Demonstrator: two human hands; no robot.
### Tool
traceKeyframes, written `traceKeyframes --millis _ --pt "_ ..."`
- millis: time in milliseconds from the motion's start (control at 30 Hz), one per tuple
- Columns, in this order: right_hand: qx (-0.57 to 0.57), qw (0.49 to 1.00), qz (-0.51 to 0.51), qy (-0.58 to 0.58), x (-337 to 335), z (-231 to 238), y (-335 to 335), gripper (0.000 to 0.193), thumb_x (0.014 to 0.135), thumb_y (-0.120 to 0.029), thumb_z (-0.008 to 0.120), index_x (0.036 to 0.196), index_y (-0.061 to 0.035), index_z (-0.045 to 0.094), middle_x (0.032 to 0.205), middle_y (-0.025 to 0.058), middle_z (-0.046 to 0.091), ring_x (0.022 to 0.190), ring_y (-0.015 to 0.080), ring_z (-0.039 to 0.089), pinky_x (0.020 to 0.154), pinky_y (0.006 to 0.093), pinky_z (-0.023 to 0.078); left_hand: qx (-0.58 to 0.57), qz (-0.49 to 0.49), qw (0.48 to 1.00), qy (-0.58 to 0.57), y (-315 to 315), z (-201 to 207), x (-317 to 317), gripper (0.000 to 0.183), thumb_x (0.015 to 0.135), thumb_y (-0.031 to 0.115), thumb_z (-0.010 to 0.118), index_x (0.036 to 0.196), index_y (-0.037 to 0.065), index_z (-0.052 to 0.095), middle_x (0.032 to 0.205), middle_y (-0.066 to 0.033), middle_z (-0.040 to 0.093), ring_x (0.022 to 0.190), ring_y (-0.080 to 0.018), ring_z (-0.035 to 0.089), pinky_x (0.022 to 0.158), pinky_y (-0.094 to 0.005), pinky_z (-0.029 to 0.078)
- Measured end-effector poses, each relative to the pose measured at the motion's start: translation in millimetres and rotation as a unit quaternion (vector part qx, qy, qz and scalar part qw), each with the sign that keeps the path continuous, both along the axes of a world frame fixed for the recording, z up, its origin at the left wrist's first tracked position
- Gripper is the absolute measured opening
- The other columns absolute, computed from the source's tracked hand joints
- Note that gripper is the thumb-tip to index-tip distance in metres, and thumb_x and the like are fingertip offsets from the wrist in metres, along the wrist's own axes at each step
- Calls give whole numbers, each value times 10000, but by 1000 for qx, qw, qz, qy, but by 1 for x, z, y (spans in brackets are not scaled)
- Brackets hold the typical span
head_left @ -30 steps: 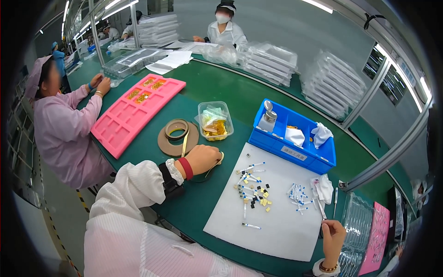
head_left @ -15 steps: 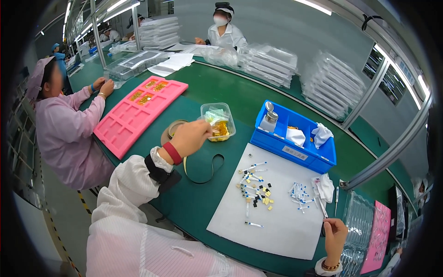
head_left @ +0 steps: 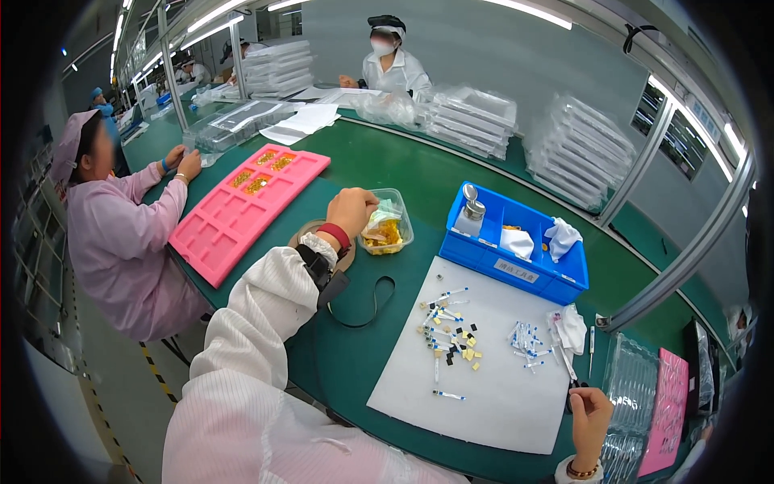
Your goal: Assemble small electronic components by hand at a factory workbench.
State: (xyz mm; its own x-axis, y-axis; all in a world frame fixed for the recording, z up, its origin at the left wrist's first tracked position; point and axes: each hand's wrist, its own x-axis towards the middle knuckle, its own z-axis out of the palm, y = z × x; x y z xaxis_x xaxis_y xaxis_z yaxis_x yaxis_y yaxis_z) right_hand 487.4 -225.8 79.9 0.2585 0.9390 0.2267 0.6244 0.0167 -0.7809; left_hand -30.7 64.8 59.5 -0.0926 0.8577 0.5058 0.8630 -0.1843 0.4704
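Note:
My left hand [head_left: 351, 211] is over the left rim of a clear plastic tub [head_left: 408, 234], its fingers pinched together. What they hold, if anything, is too small to tell. Inside the tub lie amber-yellow film pieces [head_left: 382, 234] and pale green-white slips [head_left: 388, 210]. At the mat's right edge, my right hand [head_left: 590, 411] is closed in a pinch, close to the dark end of a slim white tool [head_left: 568, 362]; contact is unclear. On the white mat [head_left: 484, 415] are small blue-and-white strips [head_left: 528, 343], with black and cream squares [head_left: 463, 348] among more strips.
A blue divided bin [head_left: 516, 270] holds a metal-topped bottle [head_left: 472, 214] and white cloths. A tape roll [head_left: 345, 258] lies under my left wrist. To the left is a pink compartment tray [head_left: 205, 242], by a co-worker in pink. Clear trays [head_left: 629, 379] are at right.
My left hand has moved up and slightly left, from above the amber pieces to the tub's left rim. My right hand stays pinched near the mat's edge. The view has shifted slightly.

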Motion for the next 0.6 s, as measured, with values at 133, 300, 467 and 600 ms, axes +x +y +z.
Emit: traceKeyframes --millis 133,300,467,600 --pt "-17 1000 4 -12 -1 2 -2 71 871 -16 670 904 38 700 772 53 644 667 87 582 629 227 457 -56 32 998 28 -2 4 5 148 809 182 775 940 121 805 956 -135 747 893 -314 703 808 -393 569" --pt "-55 998 18 -11 -15 5 10 74 888 -22 678 918 41 701 775 50 640 678 86 584 620 224 450 -10 49 993 103 4 -6 -2 113 775 200 800 843 110 800 961 -136 684 960 -343 664 824 -433 553" --pt "-9 996 91 -4 -41 2 26 85 883 -15 696 955 23 722 793 55 654 673 93 582 623 233 442 81 45 985 147 -5 3 -22 179 756 263 832 782 94 780 876 -121 640 882 -330 643 795 -436 536" --pt "-14 991 132 -10 -56 -9 37 95 866 -12 705 956 4 732 793 61 660 660 110 585 620 244 445 62 21 992 109 -35 25 9 335 829 322 798 708 28 692 791 -126 612 743 -317 626 657 -427 497"
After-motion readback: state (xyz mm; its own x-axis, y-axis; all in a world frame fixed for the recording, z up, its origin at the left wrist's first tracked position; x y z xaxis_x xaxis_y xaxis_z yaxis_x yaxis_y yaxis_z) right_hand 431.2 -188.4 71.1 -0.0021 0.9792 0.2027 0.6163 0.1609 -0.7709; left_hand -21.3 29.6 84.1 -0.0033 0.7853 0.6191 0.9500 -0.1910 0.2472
